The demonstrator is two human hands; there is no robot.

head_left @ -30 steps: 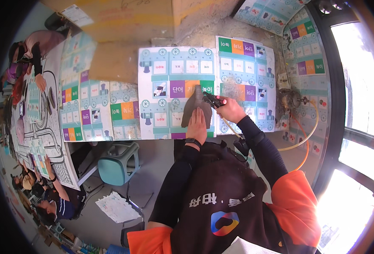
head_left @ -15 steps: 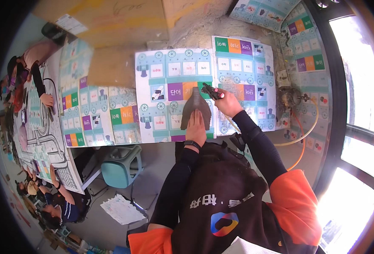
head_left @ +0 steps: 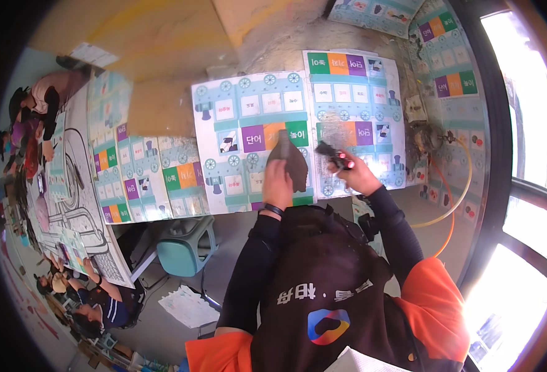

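A flat dark brown piece (head_left: 294,162), wide at the bottom and narrowing to a grey tip, is over the printed sheets in front of me. My left hand (head_left: 277,183) grips its left edge, fingers bent over it. To the right, my right hand (head_left: 360,176) is closed around a small dark spray gun (head_left: 335,155) with red parts. Its nozzle points toward the upper left, apart from the brown piece. Beneath are white sheets printed with teal trains and coloured squares (head_left: 255,139). Dark grey specks cover part of the right sheet (head_left: 332,129).
At the right, yellow and orange hoses (head_left: 465,180) run from a metal fitting (head_left: 427,137). Cardboard (head_left: 162,93) covers the back left. A teal stool (head_left: 182,255) and loose papers (head_left: 189,307) are below the table. Other people (head_left: 109,307) work at a table on the left.
My left hand has slid from the middle of the brown piece to its left edge, and the piece has tilted. My right hand with the spray gun has moved right and nearer to me.
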